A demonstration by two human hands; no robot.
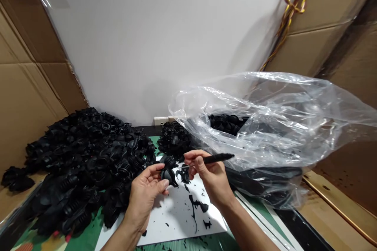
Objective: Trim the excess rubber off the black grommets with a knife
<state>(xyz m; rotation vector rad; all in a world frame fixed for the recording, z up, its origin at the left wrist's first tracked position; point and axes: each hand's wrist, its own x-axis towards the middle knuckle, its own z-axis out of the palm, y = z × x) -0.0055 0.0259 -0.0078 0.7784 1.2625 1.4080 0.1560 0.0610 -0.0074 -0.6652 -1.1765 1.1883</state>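
Observation:
My left hand (144, 192) pinches a black ribbed rubber part (168, 176) between thumb and fingertips, just above a white sheet (173, 219). A ragged flap hangs from the part's lower right side. In my right hand (212, 180) is a slim tool with a black handle (219, 158) and a thin metal tip, held like a pen. The tip points left towards the rubber part; I cannot tell whether it touches, nor if it is a blade or a pick. Black rubber scraps (203, 206) lie scattered over the sheet beneath my hands.
A big heap of black rubber parts (97, 153) covers the left side. A smaller pile of black pieces (175, 137) sits behind the sheet. On the right, a clear plastic bag (273, 133) holds black parts. Cardboard (32, 55) stands at both sides; twisted yellow wires (287, 19) hang at right.

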